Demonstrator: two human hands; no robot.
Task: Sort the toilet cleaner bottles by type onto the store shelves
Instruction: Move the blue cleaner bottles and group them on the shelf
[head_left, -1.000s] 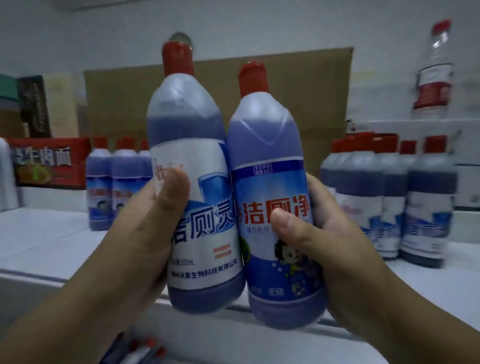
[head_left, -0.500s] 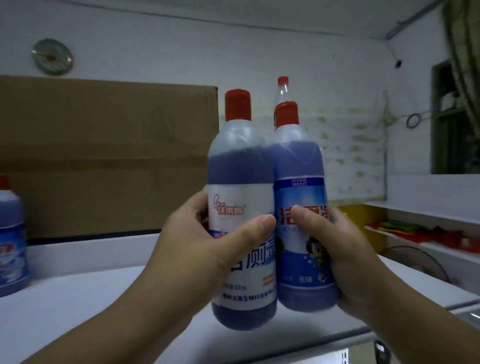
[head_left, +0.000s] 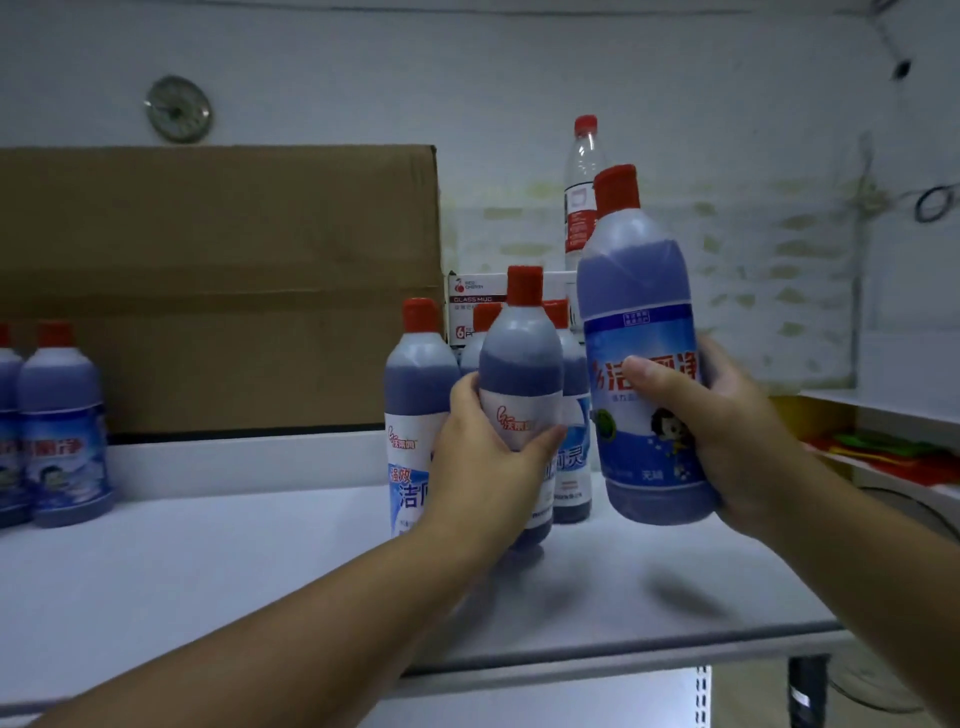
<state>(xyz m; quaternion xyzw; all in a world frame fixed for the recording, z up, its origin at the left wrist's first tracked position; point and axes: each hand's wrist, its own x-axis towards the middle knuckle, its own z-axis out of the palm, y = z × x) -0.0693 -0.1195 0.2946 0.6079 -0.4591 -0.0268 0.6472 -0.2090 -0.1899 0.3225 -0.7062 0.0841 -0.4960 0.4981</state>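
White shelf (head_left: 208, 571) is now receiving the white-label bottle (head_left: 519, 374) beside its matching group (head_left: 415, 395), the left hand (head_left: 488, 457) wrapping it and parting it from the blue-label bottle (head_left: 639, 332), which the right hand (head_left: 727, 441) is gripping aloft, unsorted

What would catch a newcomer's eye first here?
The right hand holds a cartoon-label bottle raised at centre right. Left of it the left hand grips a white-label bottle beside matching bottles on the shelf. A big cardboard box fills the left background.
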